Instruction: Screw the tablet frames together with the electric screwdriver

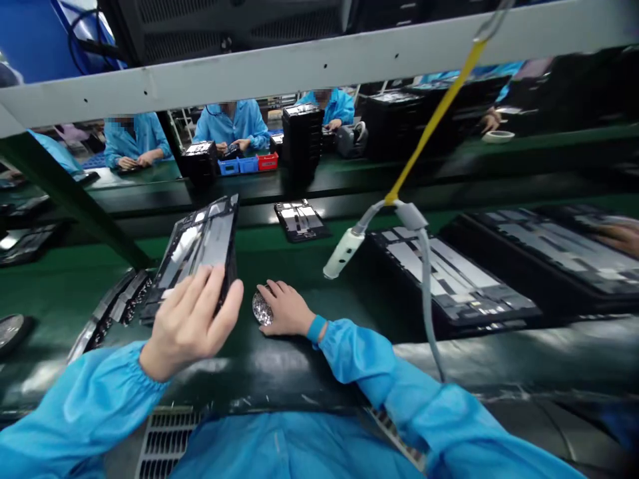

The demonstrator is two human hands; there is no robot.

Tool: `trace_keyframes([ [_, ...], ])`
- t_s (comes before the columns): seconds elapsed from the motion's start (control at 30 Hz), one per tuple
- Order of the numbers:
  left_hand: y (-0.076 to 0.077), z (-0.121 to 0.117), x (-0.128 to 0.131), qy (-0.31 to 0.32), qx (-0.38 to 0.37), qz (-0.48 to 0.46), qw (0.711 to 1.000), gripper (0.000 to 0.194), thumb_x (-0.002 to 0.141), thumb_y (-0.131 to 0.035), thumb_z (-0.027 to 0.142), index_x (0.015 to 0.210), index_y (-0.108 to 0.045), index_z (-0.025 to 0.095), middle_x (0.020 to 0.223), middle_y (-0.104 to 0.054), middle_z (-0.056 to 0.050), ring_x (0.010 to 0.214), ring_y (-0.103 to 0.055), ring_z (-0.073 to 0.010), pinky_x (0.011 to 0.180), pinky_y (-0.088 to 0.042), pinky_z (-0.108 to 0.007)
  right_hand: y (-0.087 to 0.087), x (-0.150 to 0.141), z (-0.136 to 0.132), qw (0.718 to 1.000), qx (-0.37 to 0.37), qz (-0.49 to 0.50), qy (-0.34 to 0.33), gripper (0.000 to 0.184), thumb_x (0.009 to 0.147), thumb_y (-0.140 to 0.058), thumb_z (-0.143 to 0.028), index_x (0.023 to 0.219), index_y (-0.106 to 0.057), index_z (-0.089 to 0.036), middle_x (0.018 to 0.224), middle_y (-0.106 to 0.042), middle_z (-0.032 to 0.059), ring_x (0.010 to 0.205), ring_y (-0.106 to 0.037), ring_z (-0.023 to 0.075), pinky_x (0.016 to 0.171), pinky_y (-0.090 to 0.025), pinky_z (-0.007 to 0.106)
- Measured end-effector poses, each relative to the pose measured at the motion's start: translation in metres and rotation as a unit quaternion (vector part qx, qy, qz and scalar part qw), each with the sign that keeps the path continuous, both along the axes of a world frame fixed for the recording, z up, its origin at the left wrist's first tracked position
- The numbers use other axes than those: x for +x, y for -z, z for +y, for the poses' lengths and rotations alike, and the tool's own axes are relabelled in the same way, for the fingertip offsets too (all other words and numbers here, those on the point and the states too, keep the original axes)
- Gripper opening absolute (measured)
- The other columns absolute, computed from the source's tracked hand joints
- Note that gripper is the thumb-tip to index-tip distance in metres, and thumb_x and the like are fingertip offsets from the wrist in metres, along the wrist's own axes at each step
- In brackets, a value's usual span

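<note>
My left hand (192, 326) is closed on the edge of an opened tablet (200, 233). The tablet is tilted up, its inside with grey battery cells facing me; whether its lower end touches the bench is unclear. To the right, my right hand (287, 309) lies low over the bench, thumb and forefinger around a small round dish of shiny metal bits (261, 309), probably screws. Its fingertips partly cover the dish. Farther back, another opened tablet (302, 221) lies flat on the green bench.
A white electric screwdriver (344, 253) hangs from a yellow strap (439, 120). Stacked opened tablets (449, 276) stand at right, where another person's hand (622, 236) touches a second stack. Dark strips (117, 299) and a round dish (12, 331) lie left. A white shelf beam (279, 63) crosses above.
</note>
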State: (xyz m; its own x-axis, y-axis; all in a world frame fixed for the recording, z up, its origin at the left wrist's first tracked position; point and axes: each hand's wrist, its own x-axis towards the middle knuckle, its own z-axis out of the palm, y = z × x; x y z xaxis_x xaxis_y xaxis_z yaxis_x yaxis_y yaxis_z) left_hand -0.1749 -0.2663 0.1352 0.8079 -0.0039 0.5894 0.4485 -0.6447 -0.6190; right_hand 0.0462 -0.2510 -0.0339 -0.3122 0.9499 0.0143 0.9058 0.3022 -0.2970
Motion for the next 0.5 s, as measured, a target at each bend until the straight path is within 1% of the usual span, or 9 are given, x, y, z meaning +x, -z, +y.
trace_keyframes([
  [0.07,0.018,-0.012,0.007,-0.004,0.002,0.02,1.0,0.032,0.089,-0.066,0.01,0.121,-0.061,0.005,0.113,-0.073,-0.027,0.101,-0.074,-0.0385,0.08,-0.063,-0.046,0.003,0.011,-0.012,1.0,0.009,0.016,0.011,0.11,0.064,-0.081,-0.058,0.153,-0.038,-0.009,0.158,-0.038,0.0258,0.139,-0.042,0.0461,0.117,-0.036,0.056],
  [0.13,0.041,-0.017,0.016,-0.017,-0.017,0.039,0.999,0.029,0.092,-0.061,0.011,0.12,-0.061,0.009,0.113,-0.073,-0.024,0.1,-0.074,-0.0363,0.08,-0.063,-0.044,0.006,0.022,-0.025,0.999,0.015,0.028,0.015,0.11,0.063,-0.082,-0.058,0.151,-0.04,-0.007,0.157,-0.039,0.0259,0.136,-0.045,0.0451,0.116,-0.038,0.054],
  [0.2,0.066,-0.017,0.026,-0.035,-0.056,0.059,0.996,0.028,0.094,-0.057,0.012,0.122,-0.061,0.013,0.115,-0.073,-0.022,0.101,-0.074,-0.0339,0.081,-0.062,-0.043,0.01,0.032,-0.038,0.999,0.025,0.037,0.02,0.107,0.062,-0.082,-0.054,0.15,-0.042,-0.008,0.155,-0.042,0.0248,0.133,-0.049,0.0429,0.114,-0.042,0.053],
  [0.3,0.099,-0.011,0.045,-0.048,-0.11,0.08,0.99,0.03,0.096,-0.052,0.013,0.124,-0.061,0.017,0.115,-0.073,-0.02,0.102,-0.074,-0.0317,0.083,-0.061,-0.042,0.015,0.049,-0.053,0.996,0.049,0.054,0.046,0.103,0.062,-0.082,-0.047,0.15,-0.041,-0.014,0.149,-0.048,0.0223,0.13,-0.052,0.0416,0.109,-0.046,0.054],
  [0.4,0.123,-0.007,0.064,-0.051,-0.152,0.096,0.982,0.031,0.096,-0.05,0.014,0.125,-0.06,0.018,0.116,-0.073,-0.02,0.102,-0.073,-0.0312,0.084,-0.06,-0.043,0.02,0.067,-0.07,0.991,0.068,0.073,0.085,0.103,0.062,-0.081,-0.043,0.151,-0.037,-0.019,0.145,-0.049,0.0208,0.128,-0.052,0.0427,0.106,-0.049,0.057],
  [0.5,0.139,-0.009,0.082,-0.058,-0.213,0.114,0.969,0.032,0.097,-0.05,0.014,0.126,-0.059,0.019,0.119,-0.071,-0.02,0.105,-0.072,-0.0316,0.087,-0.059,-0.045,0.027,0.083,-0.09,0.986,0.072,0.093,0.12,0.105,0.061,-0.083,-0.044,0.152,-0.036,-0.022,0.143,-0.05,0.0195,0.127,-0.052,0.0444,0.105,-0.049,0.06],
])
